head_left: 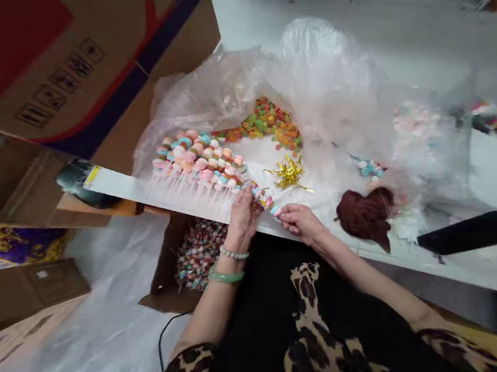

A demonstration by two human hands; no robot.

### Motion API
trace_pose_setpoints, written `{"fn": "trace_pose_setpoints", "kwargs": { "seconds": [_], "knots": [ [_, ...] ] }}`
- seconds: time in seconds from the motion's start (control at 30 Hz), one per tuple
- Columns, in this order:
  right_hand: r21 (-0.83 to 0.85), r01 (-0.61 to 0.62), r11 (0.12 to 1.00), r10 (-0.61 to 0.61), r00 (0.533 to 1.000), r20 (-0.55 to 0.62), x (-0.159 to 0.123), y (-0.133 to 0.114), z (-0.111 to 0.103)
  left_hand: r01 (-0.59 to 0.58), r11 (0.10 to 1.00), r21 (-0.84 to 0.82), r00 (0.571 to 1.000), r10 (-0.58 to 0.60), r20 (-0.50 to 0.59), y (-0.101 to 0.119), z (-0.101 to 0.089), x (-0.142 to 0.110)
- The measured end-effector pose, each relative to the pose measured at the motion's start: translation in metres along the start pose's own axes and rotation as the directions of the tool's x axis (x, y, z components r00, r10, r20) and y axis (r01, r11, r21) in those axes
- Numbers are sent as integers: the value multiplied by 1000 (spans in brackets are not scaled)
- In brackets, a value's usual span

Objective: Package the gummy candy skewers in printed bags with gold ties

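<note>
A short strand of small pastel pieces (270, 203) runs between my two hands at the table's front edge. My left hand (243, 211) closes around its left end, and the fingers of my right hand (298, 219) pinch the other end. Just beyond my left hand lies a pile of pastel pom-poms (202, 158) with thin white stems pointing toward me. A tuft of gold tinsel (289, 173) rests past my right hand. Behind it, orange and green flower-like pieces (270, 124) are spread on clear plastic.
Crumpled clear plastic bags (320, 74) cover much of the white table (250, 17). A brown cloth (364, 211) and a black phone (478, 231) lie to the right. A large cardboard box (114, 51) stands at left; below, an open box holds many small pom-pom pieces (202, 249).
</note>
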State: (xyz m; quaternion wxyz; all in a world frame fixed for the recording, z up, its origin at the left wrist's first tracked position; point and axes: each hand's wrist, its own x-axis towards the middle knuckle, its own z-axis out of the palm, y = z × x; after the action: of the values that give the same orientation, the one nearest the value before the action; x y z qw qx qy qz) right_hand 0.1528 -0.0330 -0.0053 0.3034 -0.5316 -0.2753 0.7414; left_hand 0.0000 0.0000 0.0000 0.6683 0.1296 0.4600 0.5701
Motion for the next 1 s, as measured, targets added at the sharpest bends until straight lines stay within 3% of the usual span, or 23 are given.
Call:
{"fn": "trace_pose_setpoints", "kwargs": {
  "seconds": [0.3,0.43,0.57,0.77,1.0],
  "knots": [
    [-254,184,950,-224,965,-139,3,4,-2,-51,974,219,991,76,-106,6,-9,0],
    [-267,181,947,-221,966,-130,4,4,-5,-59,959,278,995,79,-62,7,-10,-5],
    [-288,190,939,-208,978,-31,2,-1,-9,-45,930,364,998,60,-30,12,-16,-2],
    [-384,241,891,-255,967,14,4,-7,-11,-54,902,429,996,79,-42,19,-26,6],
    [-346,225,911,-260,964,-59,6,-5,-8,-20,925,379,996,53,-74,19,-27,1]
  ]
}}
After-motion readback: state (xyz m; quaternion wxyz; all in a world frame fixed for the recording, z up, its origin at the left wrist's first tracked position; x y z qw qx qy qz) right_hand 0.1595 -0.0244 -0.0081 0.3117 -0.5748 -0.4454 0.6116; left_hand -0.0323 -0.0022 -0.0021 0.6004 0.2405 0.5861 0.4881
